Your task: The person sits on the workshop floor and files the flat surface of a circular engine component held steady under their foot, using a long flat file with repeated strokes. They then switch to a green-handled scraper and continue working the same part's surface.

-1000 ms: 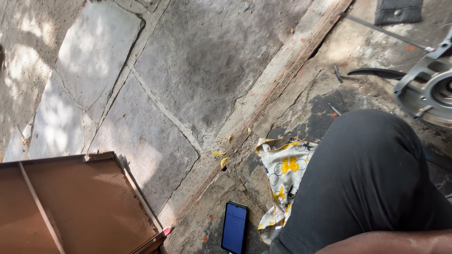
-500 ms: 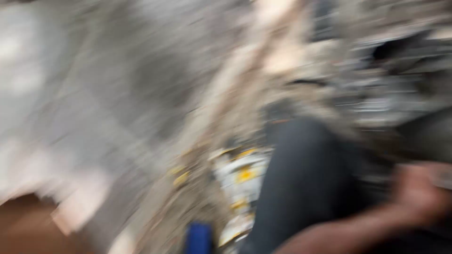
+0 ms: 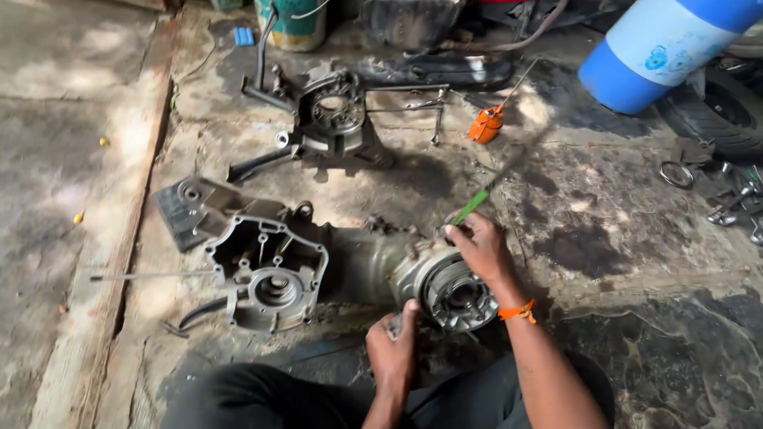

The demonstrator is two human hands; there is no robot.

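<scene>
Kneeling over stained concrete, the person's dark trouser legs (image 3: 318,397) are cut off at the bottom edge. Left hand (image 3: 393,349) has fingers curled shut round a small metal part; what it is cannot be made out. Right hand (image 3: 483,248), w/ orange wristband (image 3: 517,311), grips a green-handled screwdriver (image 3: 470,206); tip hidden behind the fingers. Both hands sit at the round, ribbed end of the engine casing (image 3: 318,270), cast grey aluminium, oily, lying centre-floor. A thin steel rod (image 3: 151,276) projects from its left side. Farther off: second casing half (image 3: 330,119), orange oil can (image 3: 486,125), blue-white cylinder (image 3: 668,44), partly out of frame.
</scene>
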